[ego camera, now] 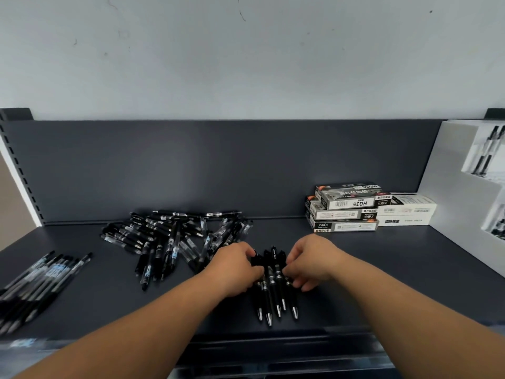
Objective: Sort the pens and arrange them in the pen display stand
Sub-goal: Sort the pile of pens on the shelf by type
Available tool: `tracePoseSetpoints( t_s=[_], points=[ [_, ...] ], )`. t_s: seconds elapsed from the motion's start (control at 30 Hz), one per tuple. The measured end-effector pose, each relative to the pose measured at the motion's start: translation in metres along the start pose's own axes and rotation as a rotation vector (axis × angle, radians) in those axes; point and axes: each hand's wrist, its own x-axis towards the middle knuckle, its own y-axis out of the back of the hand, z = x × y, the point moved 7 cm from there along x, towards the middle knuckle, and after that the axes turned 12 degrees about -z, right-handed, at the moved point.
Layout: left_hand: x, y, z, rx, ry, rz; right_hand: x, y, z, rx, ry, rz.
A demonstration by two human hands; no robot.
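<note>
A bundle of black pens (274, 285) was gripped between the left hand (235, 267) and the right hand (309, 262), fingers curled round it. A loose heap of pens (175, 242) lay leftward on the shelf (396, 272); the white display stand (461, 195) stood far right, beside stacked pen boxes (345, 210).

A dark grey shelf (382, 269) bears a loose pile of pens (175, 239) left of middle and a row of pens (41, 285) at far left. A bunch of black pens (276, 294) lies near the front; stacked boxes (352, 209) and a white stand (453, 203) sit at right.
</note>
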Motion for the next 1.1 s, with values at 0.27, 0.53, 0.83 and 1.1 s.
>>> tracePoseSetpoints(
  t_s=[0.27, 0.53, 0.83, 1.1],
  points=[
    [-0.005, 0.002, 0.012, 0.147, -0.058, -0.022, 0.012, 0.007, -0.020, -0.387, 0.119, 0.213],
    [-0.009, 0.001, 0.011, 0.193, -0.113, -0.029, 0.027, -0.013, -0.026, -0.612, 0.259, 0.109],
    [-0.020, 0.009, 0.010, 0.238, -0.260, 0.008, 0.015, -0.001, -0.035, -0.544, 0.324, 0.305],
    [-0.028, 0.071, -0.020, 0.342, -0.268, 0.220, 0.022, -0.020, -0.067, -0.615, 0.303, 0.347]
  ],
)
